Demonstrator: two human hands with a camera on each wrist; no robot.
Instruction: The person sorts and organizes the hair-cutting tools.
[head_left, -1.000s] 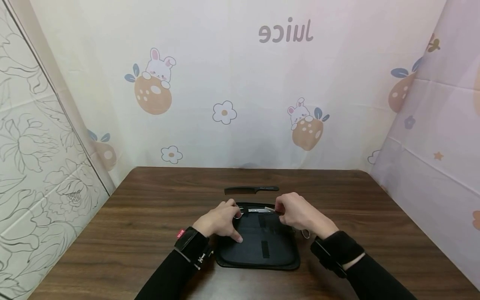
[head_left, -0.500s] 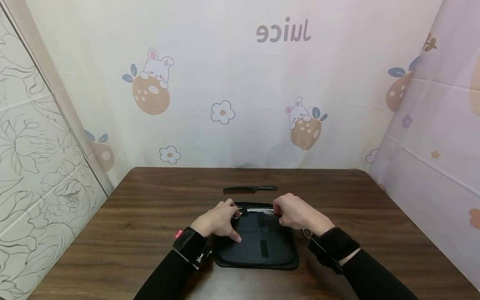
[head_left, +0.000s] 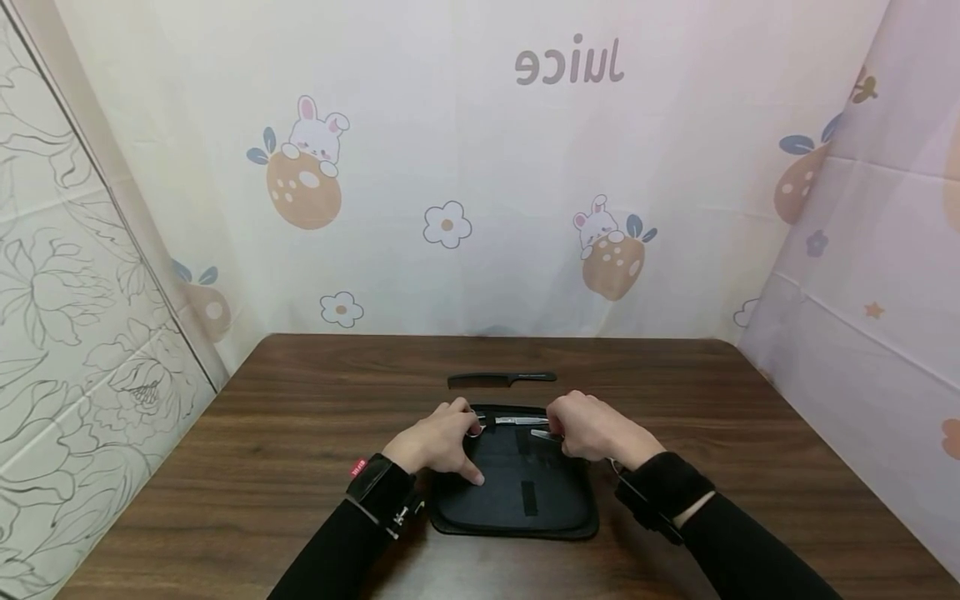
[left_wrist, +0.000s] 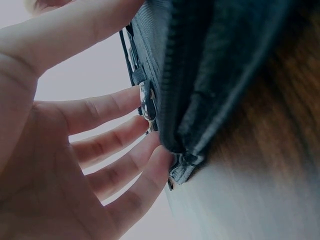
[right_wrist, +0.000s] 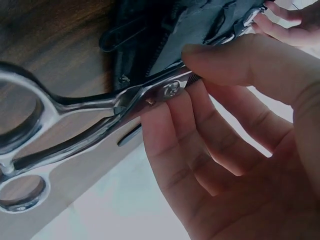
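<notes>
A black zip case lies on the wooden table in front of me. My left hand rests on its left side, thumb on the panel and fingers spread. In the left wrist view those fingertips meet the case's edge and a metal ring. My right hand pinches metal hair scissors near the pivot, between thumb and fingers. Their finger rings point back toward my wrist, and the blade tip shows over the case in the head view. A second pair of scissors lies along the case's far edge, partly behind my hands.
Beyond the case lies a black comb with a handle. The table reaches back to a printed cloth backdrop. A zip pull hangs at the case's edge.
The scissors' tip in my right hand has moved from over the second pair to just nearer me, with the right hand slightly lower. The left hand stays put.
</notes>
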